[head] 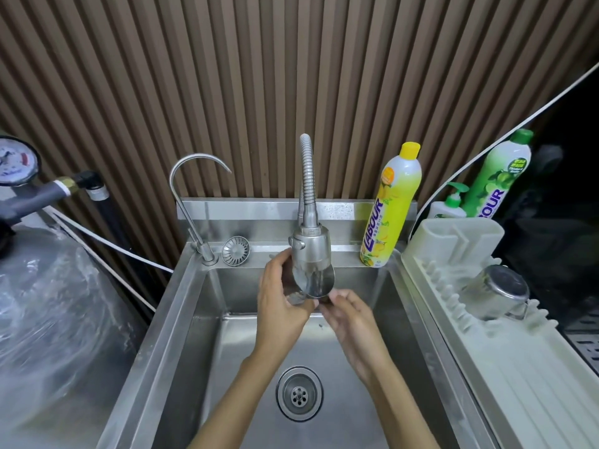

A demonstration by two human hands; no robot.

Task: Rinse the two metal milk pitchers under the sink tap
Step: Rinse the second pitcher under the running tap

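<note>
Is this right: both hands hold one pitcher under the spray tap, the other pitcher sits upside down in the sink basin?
Not quite. In the head view the other pitcher lies on the dish rack right of the sink, not in the basin. The rest holds: left hand and right hand hold one pitcher under the spray tap.
</note>
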